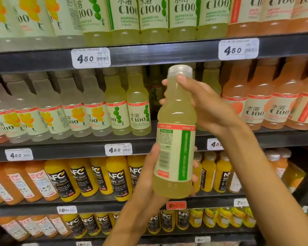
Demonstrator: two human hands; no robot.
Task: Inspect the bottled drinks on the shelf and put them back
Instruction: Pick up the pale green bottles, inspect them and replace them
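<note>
Mid-aisle, close up against a drinks shelf (149,57), a pale green bottle (175,135) is held upright in front of the rows, clear of any shelf board, back label with barcode and green stripe turned to the camera. Right hand (203,105) wraps the neck and shoulder just under the clear cap (180,71), thumb across the front, fingers curled behind. Left hand (150,174) grips the lower body from behind and beneath, fingertips showing at the bottle's right edge. Both hands closed on it, so the hold looks secure for now. Risks, as judgement: the gap (156,96) in the middle shelf behind the bottle, next to the green-label bottles (138,112), is likely the return slot and it looks narrow, so going in at a tilt could knock those neighbours and topple a row. Letting go with one hand too soon leaves a smooth, full bottle in a single grip, and it could slip onto the orange juice bottles (114,176) below. The shelf edge above hangs low, so the cap could catch on it when lifting in. Whether the cap is sealed cannot be told. Surroundings: dark shelf boards with white price tags (90,58) reading 4.50, yellow-label bottles (48,119) to the left, peach-coloured bottles (267,103) to the right, more green and peach rows on the top shelf, black-label NFC juice on the two lower shelves, a red tag (176,205) on the lower edge. Floor not in view.
</note>
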